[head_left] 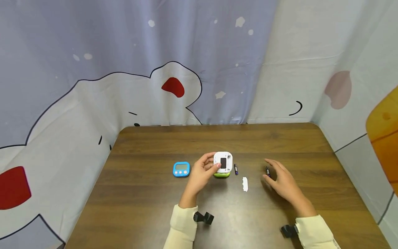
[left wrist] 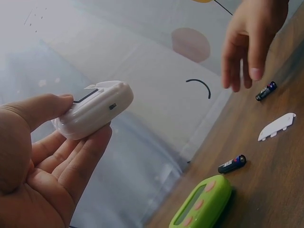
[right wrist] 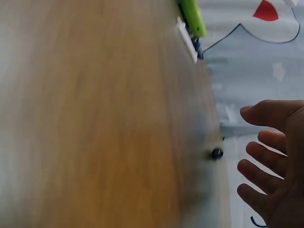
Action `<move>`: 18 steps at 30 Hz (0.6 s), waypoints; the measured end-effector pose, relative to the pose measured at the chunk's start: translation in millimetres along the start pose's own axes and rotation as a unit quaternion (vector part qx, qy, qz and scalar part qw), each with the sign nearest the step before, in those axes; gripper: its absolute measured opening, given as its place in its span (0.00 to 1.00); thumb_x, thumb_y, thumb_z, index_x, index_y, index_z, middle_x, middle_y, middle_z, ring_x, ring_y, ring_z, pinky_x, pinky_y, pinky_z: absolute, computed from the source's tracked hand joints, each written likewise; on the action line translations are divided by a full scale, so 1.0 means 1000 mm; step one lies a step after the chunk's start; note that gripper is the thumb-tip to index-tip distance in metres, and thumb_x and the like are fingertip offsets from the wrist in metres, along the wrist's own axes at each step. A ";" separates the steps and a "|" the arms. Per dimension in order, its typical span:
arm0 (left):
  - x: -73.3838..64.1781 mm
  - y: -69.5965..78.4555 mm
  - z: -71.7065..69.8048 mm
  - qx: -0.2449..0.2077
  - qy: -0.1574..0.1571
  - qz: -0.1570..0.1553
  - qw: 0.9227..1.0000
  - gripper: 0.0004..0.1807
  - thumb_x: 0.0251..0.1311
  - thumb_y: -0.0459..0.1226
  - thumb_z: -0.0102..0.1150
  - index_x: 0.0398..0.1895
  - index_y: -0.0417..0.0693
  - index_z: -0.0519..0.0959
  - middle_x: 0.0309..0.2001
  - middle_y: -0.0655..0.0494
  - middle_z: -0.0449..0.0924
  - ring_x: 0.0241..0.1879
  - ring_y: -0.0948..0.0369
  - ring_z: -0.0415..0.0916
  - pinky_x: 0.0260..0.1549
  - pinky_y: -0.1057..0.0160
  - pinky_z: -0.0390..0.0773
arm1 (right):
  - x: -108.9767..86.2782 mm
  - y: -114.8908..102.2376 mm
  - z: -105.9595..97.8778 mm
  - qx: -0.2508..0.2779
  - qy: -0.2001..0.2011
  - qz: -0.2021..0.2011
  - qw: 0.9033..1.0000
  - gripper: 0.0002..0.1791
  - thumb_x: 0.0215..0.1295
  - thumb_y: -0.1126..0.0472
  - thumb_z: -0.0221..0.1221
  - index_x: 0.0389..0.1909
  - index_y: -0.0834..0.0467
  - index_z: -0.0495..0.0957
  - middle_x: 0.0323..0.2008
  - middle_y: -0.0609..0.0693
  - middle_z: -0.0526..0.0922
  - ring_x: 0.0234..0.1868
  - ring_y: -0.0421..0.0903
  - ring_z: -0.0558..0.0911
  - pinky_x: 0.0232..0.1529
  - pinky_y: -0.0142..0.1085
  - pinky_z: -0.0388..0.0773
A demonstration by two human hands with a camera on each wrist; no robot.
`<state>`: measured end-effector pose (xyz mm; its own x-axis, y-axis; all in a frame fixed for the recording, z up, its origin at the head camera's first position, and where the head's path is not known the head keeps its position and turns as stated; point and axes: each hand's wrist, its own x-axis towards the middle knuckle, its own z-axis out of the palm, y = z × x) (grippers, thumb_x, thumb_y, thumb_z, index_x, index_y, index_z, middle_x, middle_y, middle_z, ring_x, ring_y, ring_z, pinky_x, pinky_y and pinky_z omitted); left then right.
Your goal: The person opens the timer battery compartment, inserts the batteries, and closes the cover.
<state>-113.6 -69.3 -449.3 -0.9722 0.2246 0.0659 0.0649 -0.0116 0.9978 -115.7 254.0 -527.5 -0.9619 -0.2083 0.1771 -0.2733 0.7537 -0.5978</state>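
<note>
My left hand [head_left: 199, 174] holds a white digital timer [head_left: 223, 159] off the table, thumb on its back and fingers beneath. The timer's back faces up, with its battery compartment uncovered and a dark rectangle in the middle. Over on the right, my right hand [head_left: 283, 185] hovers with fingers spread around a small dark battery [head_left: 267, 171] lying on the table. In the right wrist view, a gap shows between those fingertips and the battery [right wrist: 216, 153]. A white battery cover [left wrist: 277, 126] lies between the hands, near a second battery [left wrist: 232, 164].
Below the raised white timer lies a green timer [left wrist: 209, 202] with pink buttons, partly hidden in the head view. A blue timer [head_left: 181, 169] rests left of my left hand. The wooden table [head_left: 149, 207] meets a printed curtain [head_left: 224, 69] at its back edge.
</note>
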 end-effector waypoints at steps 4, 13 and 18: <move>0.001 0.000 0.000 -0.006 -0.003 0.000 1.000 0.25 0.62 0.29 0.62 0.61 0.34 0.71 0.48 0.39 0.79 0.46 0.54 0.81 0.42 0.62 0.82 | -0.003 0.010 -0.005 -0.016 -0.027 -0.006 0.999 0.36 0.61 0.63 0.65 0.69 0.62 0.63 0.63 0.64 0.69 0.62 0.66 0.68 0.58 0.63 0.66; 0.002 -0.001 0.000 -0.021 -0.007 0.003 1.000 0.24 0.62 0.28 0.62 0.61 0.33 0.70 0.47 0.40 0.79 0.46 0.56 0.81 0.40 0.67 0.81 | -0.005 0.018 -0.010 -0.033 -0.065 -0.025 0.997 0.37 0.58 0.69 0.60 0.70 0.65 0.61 0.65 0.65 0.66 0.65 0.65 0.65 0.60 0.61 0.64; 0.001 -0.002 0.000 -0.024 -0.011 0.002 1.000 0.24 0.62 0.28 0.62 0.61 0.32 0.70 0.48 0.39 0.79 0.46 0.57 0.81 0.40 0.67 0.81 | -0.005 0.020 -0.011 -0.041 -0.080 -0.030 0.995 0.36 0.60 0.68 0.61 0.70 0.65 0.61 0.66 0.65 0.66 0.66 0.66 0.64 0.61 0.62 0.63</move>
<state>-115.2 -69.3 -451.3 -0.9670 0.2449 0.0698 0.0568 -0.0598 0.9966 -116.4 276.3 -531.9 -0.9345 -0.3470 0.0802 -0.3357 0.7835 -0.5229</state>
